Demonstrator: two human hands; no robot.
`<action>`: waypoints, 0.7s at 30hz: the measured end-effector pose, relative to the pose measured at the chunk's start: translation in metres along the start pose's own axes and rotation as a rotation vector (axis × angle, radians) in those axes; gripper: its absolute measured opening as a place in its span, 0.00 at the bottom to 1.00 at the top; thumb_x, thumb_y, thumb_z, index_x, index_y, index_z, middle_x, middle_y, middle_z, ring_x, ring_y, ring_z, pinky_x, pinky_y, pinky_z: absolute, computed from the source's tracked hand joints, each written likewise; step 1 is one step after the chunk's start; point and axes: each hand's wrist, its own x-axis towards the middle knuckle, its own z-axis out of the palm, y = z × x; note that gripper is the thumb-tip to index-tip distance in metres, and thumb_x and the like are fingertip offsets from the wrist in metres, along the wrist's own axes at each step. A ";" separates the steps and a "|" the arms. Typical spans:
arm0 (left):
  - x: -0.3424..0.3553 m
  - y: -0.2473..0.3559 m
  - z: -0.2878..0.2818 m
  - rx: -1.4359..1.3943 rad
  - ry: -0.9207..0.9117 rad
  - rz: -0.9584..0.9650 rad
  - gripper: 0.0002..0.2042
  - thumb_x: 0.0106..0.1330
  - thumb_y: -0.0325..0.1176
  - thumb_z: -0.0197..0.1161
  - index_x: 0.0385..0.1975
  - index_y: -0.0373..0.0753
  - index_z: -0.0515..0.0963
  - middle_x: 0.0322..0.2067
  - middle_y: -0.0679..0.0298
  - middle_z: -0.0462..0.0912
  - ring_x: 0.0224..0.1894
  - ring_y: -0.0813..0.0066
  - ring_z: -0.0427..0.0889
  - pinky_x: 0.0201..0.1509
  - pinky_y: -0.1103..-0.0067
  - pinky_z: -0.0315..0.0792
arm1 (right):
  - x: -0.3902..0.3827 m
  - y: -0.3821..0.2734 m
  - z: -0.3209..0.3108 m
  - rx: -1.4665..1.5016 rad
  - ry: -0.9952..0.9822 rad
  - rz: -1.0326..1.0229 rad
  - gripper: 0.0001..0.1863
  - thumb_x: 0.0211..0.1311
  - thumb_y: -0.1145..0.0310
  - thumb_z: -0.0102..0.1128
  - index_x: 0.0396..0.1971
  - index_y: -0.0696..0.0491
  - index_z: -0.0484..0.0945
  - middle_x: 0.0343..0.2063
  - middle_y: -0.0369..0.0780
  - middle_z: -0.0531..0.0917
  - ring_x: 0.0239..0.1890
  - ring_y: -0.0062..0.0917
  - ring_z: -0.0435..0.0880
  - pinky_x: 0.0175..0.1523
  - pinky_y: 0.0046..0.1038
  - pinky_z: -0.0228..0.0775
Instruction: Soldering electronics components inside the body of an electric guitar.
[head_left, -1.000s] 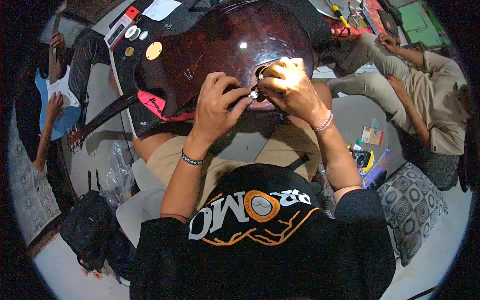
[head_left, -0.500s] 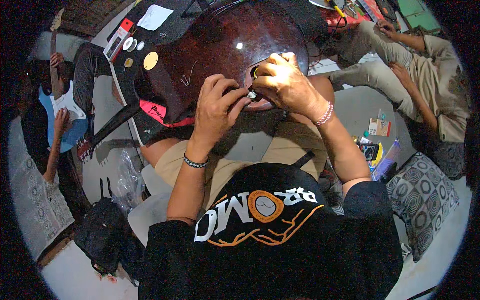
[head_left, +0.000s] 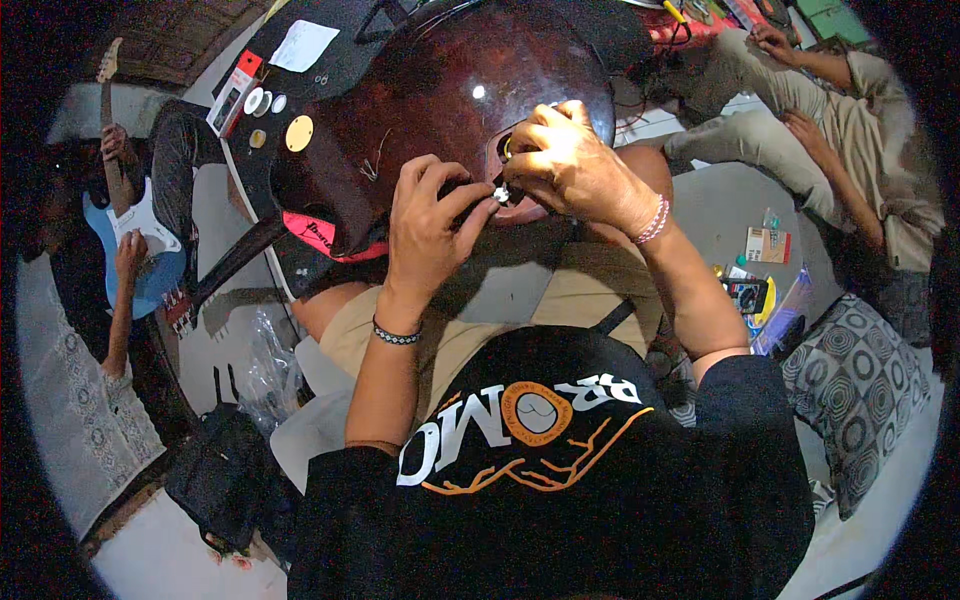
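A glossy dark red-brown guitar body (head_left: 420, 80) lies back up across my lap and a black-topped table, its neck angled toward the lower left over red padding (head_left: 310, 230). Near its lower edge is an open control cavity (head_left: 512, 208). My left hand (head_left: 428, 225) is closed at that edge, thumb and fingertips at a small white-and-silver part (head_left: 502, 192). My right hand (head_left: 575, 165) is bent over the cavity with curled fingers; what they grip inside is hidden. A cream round plate (head_left: 298, 133) rests on the guitar's back, left of the cavity, with loose thin strands nearby.
Spools (head_left: 262, 102), paper (head_left: 300, 45) and a boxed item (head_left: 235, 92) are at upper left. Another person plays a blue guitar (head_left: 150, 265) at left; another sits at right (head_left: 870, 150). A phone (head_left: 750, 295) and packets lie right, near a patterned cushion (head_left: 855, 400); a backpack (head_left: 225, 475) is lower left.
The view has shifted slightly, so the scene sits a little differently. My hands stay at the cavity, fingers moving only slightly around the small part.
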 end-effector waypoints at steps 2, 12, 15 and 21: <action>0.001 0.000 0.000 0.010 0.002 0.008 0.10 0.58 0.29 0.80 0.39 0.42 0.90 0.43 0.60 0.84 0.54 0.52 0.79 0.58 0.61 0.77 | 0.001 0.001 0.000 0.012 0.002 -0.002 0.13 0.55 0.64 0.75 0.42 0.41 0.90 0.49 0.33 0.86 0.55 0.32 0.81 0.62 0.42 0.63; 0.003 0.001 0.001 0.000 0.012 0.010 0.10 0.58 0.29 0.80 0.39 0.42 0.90 0.42 0.61 0.83 0.53 0.53 0.79 0.57 0.62 0.77 | 0.001 0.005 0.000 0.002 -0.009 0.007 0.13 0.54 0.64 0.77 0.42 0.42 0.89 0.47 0.33 0.85 0.53 0.32 0.80 0.62 0.43 0.63; 0.003 -0.003 0.001 -0.001 0.015 0.031 0.10 0.58 0.29 0.80 0.40 0.42 0.90 0.42 0.60 0.83 0.52 0.53 0.79 0.57 0.62 0.77 | 0.003 0.003 -0.003 0.015 -0.035 0.016 0.13 0.57 0.61 0.77 0.43 0.41 0.90 0.49 0.34 0.85 0.57 0.34 0.80 0.64 0.46 0.64; 0.006 -0.005 -0.003 0.003 -0.009 0.060 0.14 0.58 0.29 0.80 0.45 0.44 0.90 0.43 0.61 0.84 0.53 0.52 0.80 0.58 0.62 0.77 | 0.005 0.003 -0.005 -0.001 -0.098 0.036 0.13 0.58 0.57 0.77 0.44 0.40 0.92 0.53 0.36 0.85 0.60 0.36 0.79 0.66 0.49 0.64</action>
